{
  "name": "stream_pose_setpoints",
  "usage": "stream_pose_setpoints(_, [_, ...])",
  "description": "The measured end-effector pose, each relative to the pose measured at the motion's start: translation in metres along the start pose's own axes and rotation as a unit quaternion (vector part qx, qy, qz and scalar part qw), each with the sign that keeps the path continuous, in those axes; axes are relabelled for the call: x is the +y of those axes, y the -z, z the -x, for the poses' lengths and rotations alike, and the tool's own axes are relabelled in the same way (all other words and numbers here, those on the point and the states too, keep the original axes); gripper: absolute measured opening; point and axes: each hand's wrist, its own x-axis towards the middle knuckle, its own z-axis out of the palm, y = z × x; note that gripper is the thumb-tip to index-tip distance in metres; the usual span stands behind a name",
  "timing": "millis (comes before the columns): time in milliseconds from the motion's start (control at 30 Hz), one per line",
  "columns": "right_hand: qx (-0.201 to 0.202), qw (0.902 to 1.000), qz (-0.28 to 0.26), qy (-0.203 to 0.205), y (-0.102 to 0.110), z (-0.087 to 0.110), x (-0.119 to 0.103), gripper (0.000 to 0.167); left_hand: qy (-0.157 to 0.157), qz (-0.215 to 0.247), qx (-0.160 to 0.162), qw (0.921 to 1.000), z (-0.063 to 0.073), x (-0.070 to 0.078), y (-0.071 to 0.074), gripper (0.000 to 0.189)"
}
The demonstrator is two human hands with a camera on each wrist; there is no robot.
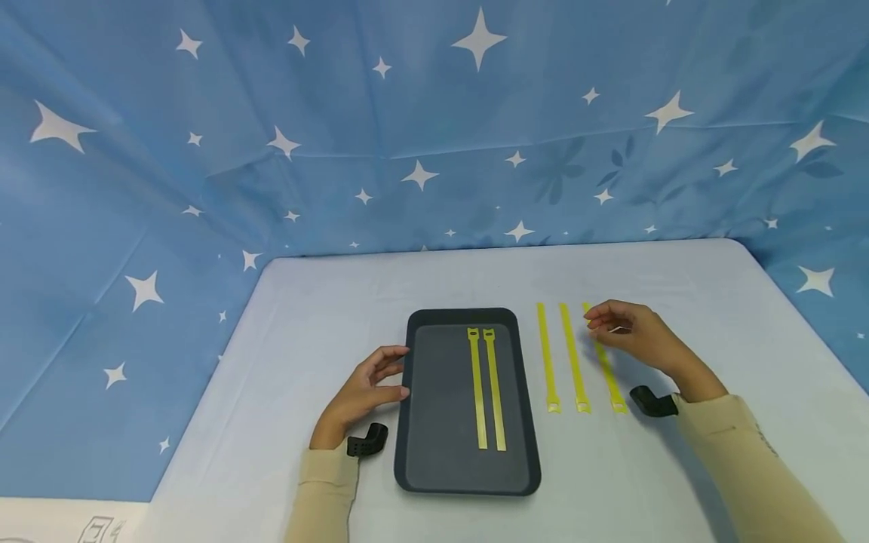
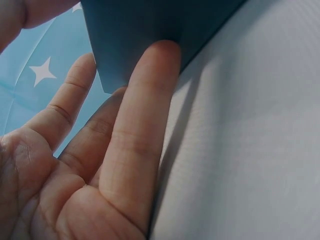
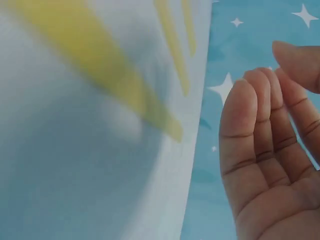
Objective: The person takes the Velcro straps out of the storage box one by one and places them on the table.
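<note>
A dark grey tray (image 1: pixel 441 422) lies on the white table, holding two yellow cable straps (image 1: pixel 477 392) side by side, their slotted heads at the far end. My left hand (image 1: pixel 372 383) touches the tray's left side with fingertips and thumb (image 2: pixel 145 115). To the tray's right, three more straps lie in a row: a left one (image 1: pixel 546 354), a middle one (image 1: pixel 573 354) and a right one (image 1: pixel 606 369), heads toward me. Over the far part of the right strap hovers my right hand (image 1: pixel 634 332), fingers loosely bent, with nothing between thumb and fingertips (image 3: pixel 239 107).
A blue curtain (image 1: pixel 366 151) with white stars hangs behind the table and along its left. Each wrist wears a black band mount, one by the left sleeve (image 1: pixel 326 483) and one by the right sleeve (image 1: pixel 733 445). A sheet with drawn lines (image 1: pixel 68 520) shows at the lower left.
</note>
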Motion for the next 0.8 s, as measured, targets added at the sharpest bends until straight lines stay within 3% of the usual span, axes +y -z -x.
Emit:
stream_pose_setpoints(367, [-0.02,0.9965,-0.077,0.027,-0.011,-0.011,-0.01,0.027,-0.01,-0.009,0.0,0.9999,-0.002,0.002,-0.001,0.073])
stream_pose_setpoints(800, [-0.041,0.9945,-0.092,0.03,-0.017,-0.02,-0.024,0.029,-0.003,-0.01,0.005,0.9999,-0.001,0.001,0.0,0.073])
